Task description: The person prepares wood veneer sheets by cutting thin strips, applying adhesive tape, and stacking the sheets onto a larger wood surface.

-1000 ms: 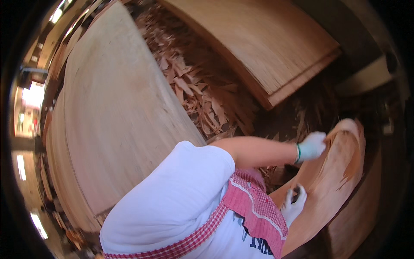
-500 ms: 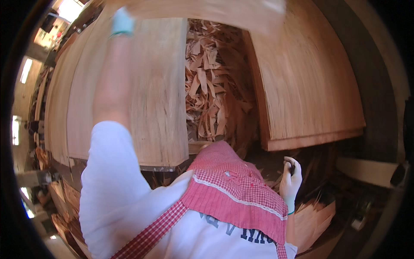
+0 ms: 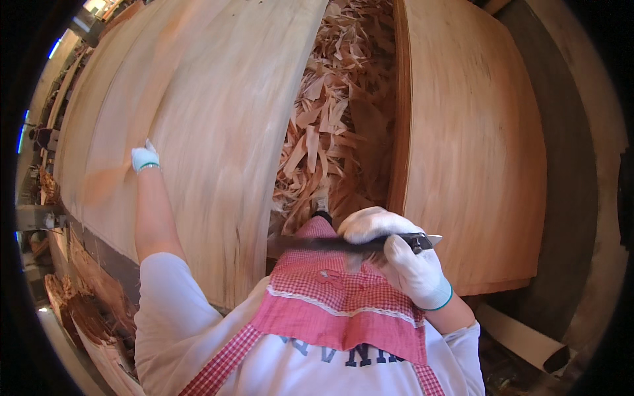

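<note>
My left hand point(image 3: 145, 158), in a white glove with a teal cuff, is closed on the edge of a thin strip of wood veneer point(image 3: 162, 79). That strip is blurred and curls over the wide pale veneer stack point(image 3: 224, 132) at my left. In front of my apron, my right hand point(image 3: 403, 254), gloved too, is wrapped round a black-handled knife point(image 3: 360, 245). The knife lies crosswise, with a short silvery piece of blade showing at its right end. Its left end is smeared by motion.
Between the two stacks runs a gap full of torn veneer scraps point(image 3: 337, 105). On the right stands another veneer stack point(image 3: 472, 152), its layered edge facing the gap. More veneer pieces point(image 3: 99, 270) lie at the lower left, and a pale rolled sheet point(image 3: 522, 336) at the lower right.
My left hand has come back from the far end of the left stack toward me, with the veneer strip. My right hand has risen from beside my apron to its front, bringing the knife into fuller view.
</note>
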### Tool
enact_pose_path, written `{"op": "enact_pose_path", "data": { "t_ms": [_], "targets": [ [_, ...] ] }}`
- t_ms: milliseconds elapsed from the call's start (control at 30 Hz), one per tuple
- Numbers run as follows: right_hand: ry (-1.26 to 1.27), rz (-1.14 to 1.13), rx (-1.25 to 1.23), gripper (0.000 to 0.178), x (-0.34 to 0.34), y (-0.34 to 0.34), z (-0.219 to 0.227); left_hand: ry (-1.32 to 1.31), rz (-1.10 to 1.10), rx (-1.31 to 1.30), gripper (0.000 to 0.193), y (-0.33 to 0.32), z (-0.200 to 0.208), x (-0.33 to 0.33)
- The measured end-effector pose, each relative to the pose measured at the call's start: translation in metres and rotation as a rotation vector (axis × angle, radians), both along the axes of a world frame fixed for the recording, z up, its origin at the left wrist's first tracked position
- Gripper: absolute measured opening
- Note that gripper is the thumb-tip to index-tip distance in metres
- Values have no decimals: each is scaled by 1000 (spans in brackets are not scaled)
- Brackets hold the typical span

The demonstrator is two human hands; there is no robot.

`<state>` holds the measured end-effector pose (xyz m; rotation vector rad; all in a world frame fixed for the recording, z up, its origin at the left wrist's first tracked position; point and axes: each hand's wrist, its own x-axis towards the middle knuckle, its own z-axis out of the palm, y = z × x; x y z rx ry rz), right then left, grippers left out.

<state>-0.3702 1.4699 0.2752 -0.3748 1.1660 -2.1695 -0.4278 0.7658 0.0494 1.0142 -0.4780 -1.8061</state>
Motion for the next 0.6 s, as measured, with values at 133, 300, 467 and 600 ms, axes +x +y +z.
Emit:
{"op": "enact_pose_path", "data": {
  "t_ms": [133,300,467,600],
  "targets": [
    [-189,269,-376,49,-82,-51,40,58,-172,181,56,37,-48,-22],
    [-317,486,-735,46,-174,-95,60,-186,-756,128,41,209,-15,-110],
    [-447,553,-801,51,-257,-121,53,-266,-1029,-269,30,269,26,-201],
    [-616,524,-918,50,-328,-124,34,-440,-1016,-480,26,281,37,-287]
  ]
}}
